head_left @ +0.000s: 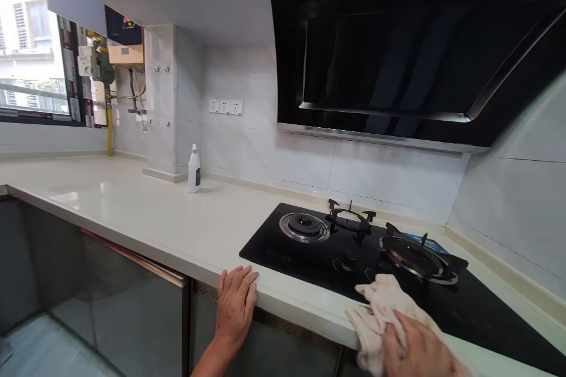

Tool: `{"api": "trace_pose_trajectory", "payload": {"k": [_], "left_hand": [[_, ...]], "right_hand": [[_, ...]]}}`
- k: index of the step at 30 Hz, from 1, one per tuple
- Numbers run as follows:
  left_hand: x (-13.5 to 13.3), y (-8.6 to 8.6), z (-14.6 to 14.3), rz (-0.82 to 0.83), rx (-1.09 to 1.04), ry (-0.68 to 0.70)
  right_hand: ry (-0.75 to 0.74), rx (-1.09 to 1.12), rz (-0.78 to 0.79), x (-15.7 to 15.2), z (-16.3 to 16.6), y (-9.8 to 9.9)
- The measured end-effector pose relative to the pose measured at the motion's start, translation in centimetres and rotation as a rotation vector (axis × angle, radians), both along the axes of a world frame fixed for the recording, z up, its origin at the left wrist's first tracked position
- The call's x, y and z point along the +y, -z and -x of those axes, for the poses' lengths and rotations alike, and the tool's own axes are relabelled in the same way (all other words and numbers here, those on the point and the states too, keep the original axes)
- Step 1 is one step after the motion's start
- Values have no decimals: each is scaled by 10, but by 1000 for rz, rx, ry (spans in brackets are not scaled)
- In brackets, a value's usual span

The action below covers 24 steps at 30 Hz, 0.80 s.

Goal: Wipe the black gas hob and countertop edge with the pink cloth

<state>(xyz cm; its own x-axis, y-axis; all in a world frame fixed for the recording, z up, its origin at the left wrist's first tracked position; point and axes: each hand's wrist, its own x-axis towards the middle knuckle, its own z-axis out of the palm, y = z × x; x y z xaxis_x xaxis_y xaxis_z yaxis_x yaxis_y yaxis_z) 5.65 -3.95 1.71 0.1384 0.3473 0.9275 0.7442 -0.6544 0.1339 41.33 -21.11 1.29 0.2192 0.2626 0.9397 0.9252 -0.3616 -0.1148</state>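
My right hand (413, 350) presses down on a crumpled pale pink cloth (378, 318), gripping it at the front edge of the hob. My left hand (234, 309) rests flat over the front edge of the cream stone countertop (132, 212), holding nothing. The black glass gas hob (283, 253) lies just beyond both hands. Its left burner (304, 227) shows bare, and a black iron pan support (349, 219) stands tilted beside it. The right burner (415, 256) has its support on top.
A white plastic bottle (193, 169) stands on the counter by the tiled pillar (160, 100). A black range hood (398, 53) hangs above the hob. Wall sockets (224, 106), pipes and a window lie further left. Glossy dark cabinet doors (132, 300) run below the counter.
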Motion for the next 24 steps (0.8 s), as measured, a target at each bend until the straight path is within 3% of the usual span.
{"api": "trace_pose_trajectory", "payload": {"k": [2, 6, 9, 11, 18, 24], "left_hand": [[1, 0, 1, -8, 9, 1], [2, 0, 4, -27, 34, -3], [3, 0, 7, -23, 65, -12], [3, -1, 9, -11, 79, -22], [0, -2, 12, 6, 112, -24], [-5, -5, 7, 53, 88, -27]], "right_hand": [[-23, -22, 2, 18, 42, -8], [-224, -24, 20, 47, 116, -17], [-380, 2, 27, 60, 145, -16], [-443, -11, 46, 63, 147, -14], [-413, -270, 191, 45, 86, -4], [-336, -239, 315, 3, -20, 16]]}}
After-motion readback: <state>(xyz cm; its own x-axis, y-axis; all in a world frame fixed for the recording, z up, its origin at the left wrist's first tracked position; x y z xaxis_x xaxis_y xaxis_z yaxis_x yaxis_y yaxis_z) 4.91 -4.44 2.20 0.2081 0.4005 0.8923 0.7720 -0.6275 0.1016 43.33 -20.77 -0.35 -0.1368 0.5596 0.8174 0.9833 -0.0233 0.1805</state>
